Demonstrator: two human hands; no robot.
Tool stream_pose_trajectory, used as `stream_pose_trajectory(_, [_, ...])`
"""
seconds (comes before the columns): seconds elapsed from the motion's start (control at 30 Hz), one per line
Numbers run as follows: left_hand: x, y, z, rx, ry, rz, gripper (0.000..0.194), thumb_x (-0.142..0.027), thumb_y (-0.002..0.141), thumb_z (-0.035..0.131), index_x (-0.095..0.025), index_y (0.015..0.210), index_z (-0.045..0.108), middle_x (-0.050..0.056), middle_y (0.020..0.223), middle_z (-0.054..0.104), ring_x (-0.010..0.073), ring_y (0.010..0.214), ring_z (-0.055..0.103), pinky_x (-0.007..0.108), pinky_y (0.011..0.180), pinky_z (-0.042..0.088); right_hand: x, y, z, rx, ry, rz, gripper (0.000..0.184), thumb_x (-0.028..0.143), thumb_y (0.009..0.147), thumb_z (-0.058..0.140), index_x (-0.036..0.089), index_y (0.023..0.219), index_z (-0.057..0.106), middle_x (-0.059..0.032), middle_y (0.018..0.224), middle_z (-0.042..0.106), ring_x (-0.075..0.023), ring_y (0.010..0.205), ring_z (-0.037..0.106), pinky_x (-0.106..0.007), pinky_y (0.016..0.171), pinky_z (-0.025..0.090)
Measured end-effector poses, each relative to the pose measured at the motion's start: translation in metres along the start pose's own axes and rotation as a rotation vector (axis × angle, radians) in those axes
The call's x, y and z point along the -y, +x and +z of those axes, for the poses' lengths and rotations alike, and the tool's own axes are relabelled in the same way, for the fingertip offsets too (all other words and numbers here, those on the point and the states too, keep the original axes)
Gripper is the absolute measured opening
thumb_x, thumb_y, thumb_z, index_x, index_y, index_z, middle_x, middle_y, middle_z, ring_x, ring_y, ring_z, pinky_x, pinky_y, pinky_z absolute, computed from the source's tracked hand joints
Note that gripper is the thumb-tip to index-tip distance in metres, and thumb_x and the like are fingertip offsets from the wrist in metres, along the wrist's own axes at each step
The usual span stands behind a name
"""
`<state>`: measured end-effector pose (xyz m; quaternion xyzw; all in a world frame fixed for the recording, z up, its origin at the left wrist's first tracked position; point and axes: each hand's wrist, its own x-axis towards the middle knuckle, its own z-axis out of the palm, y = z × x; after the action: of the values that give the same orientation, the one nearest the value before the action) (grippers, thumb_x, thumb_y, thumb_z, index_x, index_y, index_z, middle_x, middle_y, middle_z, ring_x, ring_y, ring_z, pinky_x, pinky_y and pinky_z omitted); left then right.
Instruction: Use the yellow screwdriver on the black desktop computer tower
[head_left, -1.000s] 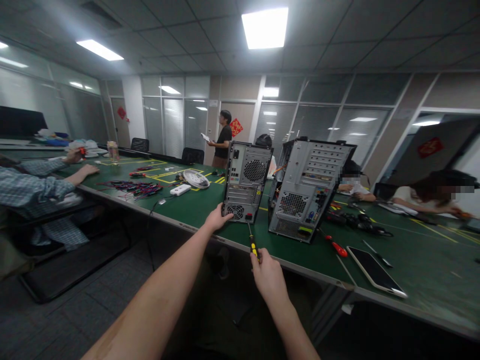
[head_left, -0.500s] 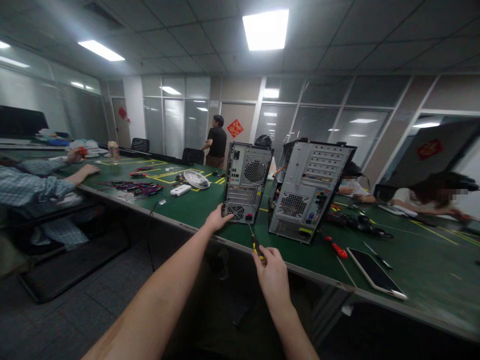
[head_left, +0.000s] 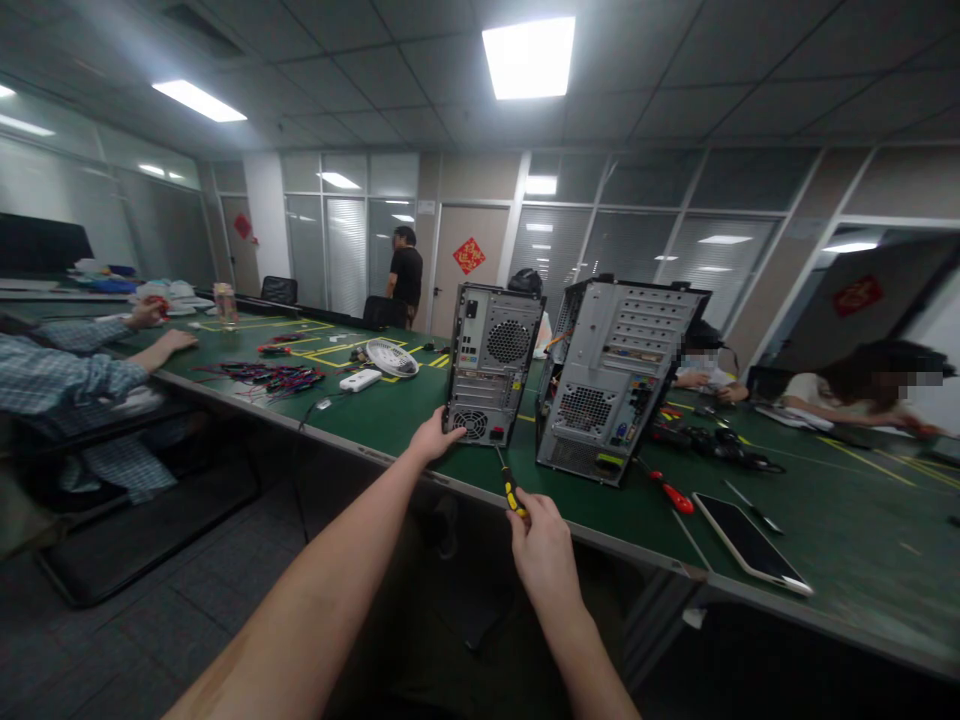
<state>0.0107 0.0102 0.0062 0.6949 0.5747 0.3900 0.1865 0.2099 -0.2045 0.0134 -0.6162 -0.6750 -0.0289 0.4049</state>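
Observation:
A small computer tower [head_left: 495, 350] stands upright near the table's front edge, its rear panel turned to me. My left hand [head_left: 436, 437] grips its lower left edge, the thumb lying over the bottom fan grille. In my right hand [head_left: 546, 540] is a yellow and black screwdriver [head_left: 511, 489], pinched by the handle. Its shaft points up at the tower's bottom edge; whether the tip touches a screw is too small to tell. A larger, opened computer tower [head_left: 611, 380] stands just to the right.
On the green table [head_left: 390, 425] lie a red screwdriver [head_left: 672, 494], a tablet [head_left: 750, 543], black cables [head_left: 720, 448], a bundle of wires [head_left: 274, 378], a white power strip [head_left: 361, 380] and a round white fan cover [head_left: 392, 357]. Other people sit at both sides.
My hands and the small tower keep almost the same place; the yellow screwdriver's handle looks slightly turned. In the background a standing person has moved to the left.

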Motion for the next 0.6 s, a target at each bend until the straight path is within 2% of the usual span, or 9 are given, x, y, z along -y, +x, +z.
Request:
stream_pose_trajectory(0.13, [0.0011, 0.0004, 0.0008, 0.001, -0.008, 0.001, 0.082, -0.059, 0.08, 0.066, -0.018, 0.145, 0.037, 0.016, 0.134, 0.061, 0.0287, 0.119, 0.061, 0.034, 0.096, 0.045, -0.0006, -0.0006, 0.0013, 0.024, -0.012, 0.0, 0.026, 0.018, 0.087, 0.057, 0.013, 0.11, 0.068, -0.012, 0.1, 0.068, -0.0241, 0.088, 0.067, -0.034, 0.083, 0.05])
stream_pose_trajectory(0.33, [0.0012, 0.0009, 0.0007, 0.005, -0.01, -0.001, 0.082, -0.058, 0.08, 0.066, -0.018, 0.145, 0.037, 0.015, 0.134, 0.061, 0.0291, 0.12, 0.06, 0.035, 0.097, 0.045, 0.0059, -0.0017, -0.0009, 0.063, 0.009, 0.052, 0.016, 0.03, 0.094, 0.051, 0.02, 0.1, 0.062, -0.0054, 0.079, 0.07, -0.0212, 0.071, 0.067, -0.027, 0.063, 0.045])
stream_pose_trajectory(0.6, [0.0024, 0.0021, 0.0016, 0.002, -0.005, 0.003, 0.082, -0.059, 0.08, 0.066, -0.017, 0.145, 0.037, 0.017, 0.133, 0.061, 0.0289, 0.121, 0.06, 0.035, 0.098, 0.044, 0.0024, 0.0011, 0.0026, 0.023, 0.006, 0.092, 0.03, 0.043, 0.099, 0.044, 0.02, 0.09, 0.061, -0.0061, 0.071, 0.07, -0.02, 0.063, 0.068, -0.024, 0.057, 0.042])
